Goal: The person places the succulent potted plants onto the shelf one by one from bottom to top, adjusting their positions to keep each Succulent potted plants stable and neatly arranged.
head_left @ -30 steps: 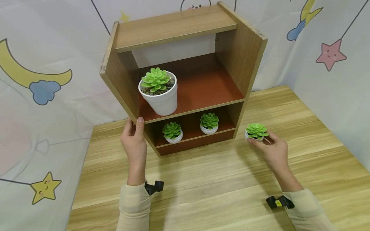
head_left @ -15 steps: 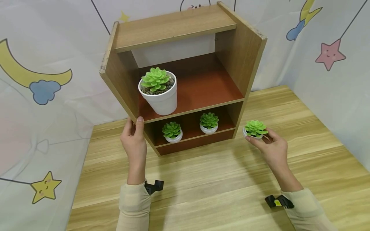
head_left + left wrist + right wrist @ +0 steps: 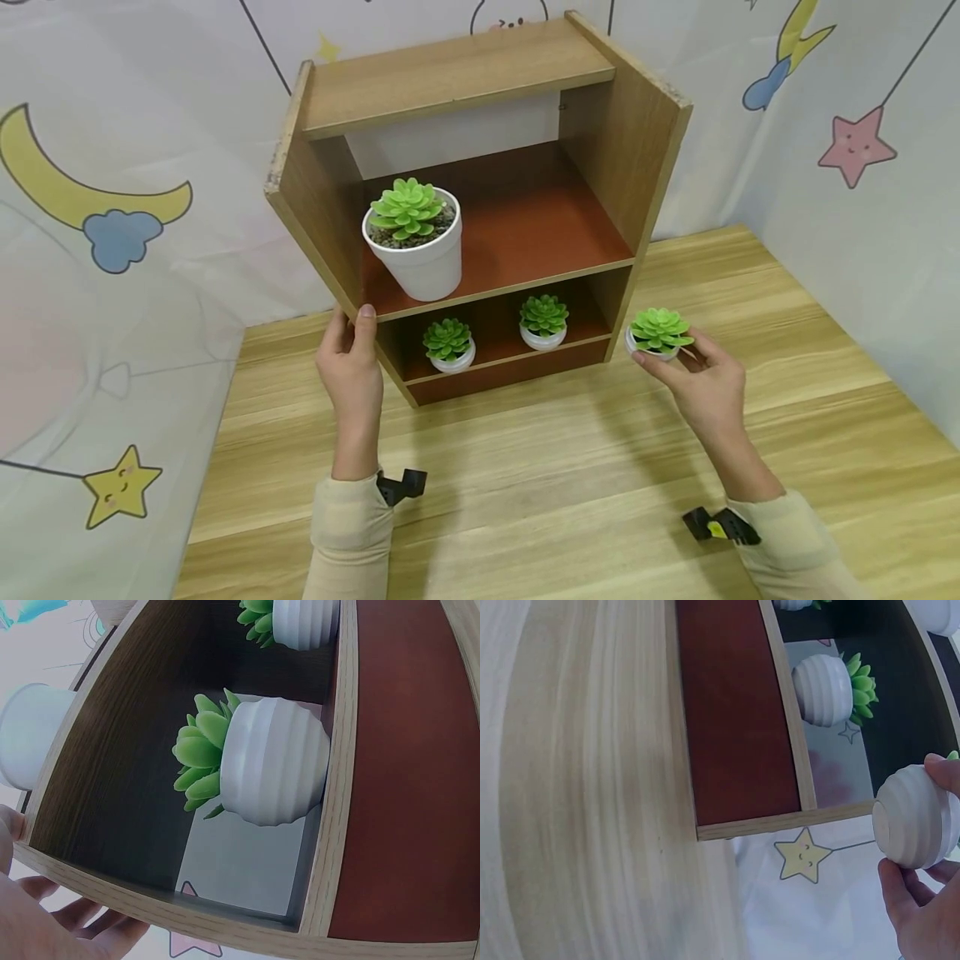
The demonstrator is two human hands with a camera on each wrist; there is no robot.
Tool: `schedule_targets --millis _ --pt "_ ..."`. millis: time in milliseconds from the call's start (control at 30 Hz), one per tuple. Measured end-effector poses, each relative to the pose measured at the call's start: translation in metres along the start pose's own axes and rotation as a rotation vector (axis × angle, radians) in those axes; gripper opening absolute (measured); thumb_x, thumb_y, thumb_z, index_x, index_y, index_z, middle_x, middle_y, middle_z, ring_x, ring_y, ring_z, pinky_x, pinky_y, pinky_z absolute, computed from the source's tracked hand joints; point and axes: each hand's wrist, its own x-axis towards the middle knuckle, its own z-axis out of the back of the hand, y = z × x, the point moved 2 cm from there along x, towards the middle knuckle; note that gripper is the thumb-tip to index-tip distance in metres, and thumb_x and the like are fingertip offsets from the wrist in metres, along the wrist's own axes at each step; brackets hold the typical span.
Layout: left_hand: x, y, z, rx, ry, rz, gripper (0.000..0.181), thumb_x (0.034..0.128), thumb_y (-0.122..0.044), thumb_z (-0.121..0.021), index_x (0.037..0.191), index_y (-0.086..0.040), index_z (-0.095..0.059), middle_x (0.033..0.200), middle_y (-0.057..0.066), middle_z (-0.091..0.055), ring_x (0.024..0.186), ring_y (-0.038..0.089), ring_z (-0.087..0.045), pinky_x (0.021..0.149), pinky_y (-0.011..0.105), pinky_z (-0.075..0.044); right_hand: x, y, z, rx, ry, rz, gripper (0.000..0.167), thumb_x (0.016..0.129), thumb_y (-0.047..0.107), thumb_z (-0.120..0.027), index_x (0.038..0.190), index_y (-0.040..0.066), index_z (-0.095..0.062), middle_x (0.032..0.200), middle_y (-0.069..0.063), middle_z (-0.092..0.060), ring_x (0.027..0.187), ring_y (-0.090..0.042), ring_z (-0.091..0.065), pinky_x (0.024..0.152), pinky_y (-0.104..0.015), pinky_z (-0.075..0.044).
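Observation:
My left hand (image 3: 351, 367) grips the left side panel of a wooden shelf unit (image 3: 517, 375), thumb on the front edge and fingers behind it. In the left wrist view the fingers (image 3: 112, 930) curl round that panel. To the right of the unit, my right hand (image 3: 708, 387) holds a small potted succulent (image 3: 658, 332) above the table, its white ribbed pot (image 3: 911, 817) between thumb and fingers. Two similar succulents, a left one (image 3: 447, 342) and a right one (image 3: 543, 321), stand in the lower compartment. A larger potted succulent (image 3: 420, 250) sits on the middle shelf at the left.
The unit stands on a wood-grain table (image 3: 525, 483) near the back. Behind and beside it hangs a pale cloth (image 3: 217, 208) printed with moons, clouds and stars. The upper shelf board (image 3: 457, 71) spans the two side panels.
My right hand has raised the small potted succulent slightly and brought it a little left, closer to the shelf unit. The left hand keeps its grip on the side panel.

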Motion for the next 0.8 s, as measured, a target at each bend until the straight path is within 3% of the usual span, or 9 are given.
schedule_targets --millis 333,800 --pt "0.000 0.000 0.000 -0.014 0.003 -0.003 0.039 0.0987 -0.012 -0.058 0.135 0.002 -0.057 0.130 0.016 -0.059 0.117 0.025 -0.057 0.098 0.034 -0.044 -0.001 0.010 -0.009 0.018 0.013 0.147 0.051 0.072 -0.001 -0.086 0.120 0.001 -0.070 0.113 -0.004 -0.064 0.110 -0.015 -0.059 0.095 -0.026 -0.046" --pt "0.000 0.000 0.000 -0.005 0.005 0.004 0.040 0.0990 -0.012 -0.058 0.136 0.001 -0.056 0.130 0.016 -0.060 0.116 0.025 -0.057 0.097 0.033 -0.044 0.001 0.018 -0.016 0.053 0.024 0.207 0.052 0.069 -0.007 -0.086 0.119 0.000 -0.070 0.111 -0.004 -0.064 0.109 -0.015 -0.058 0.095 -0.027 -0.046"
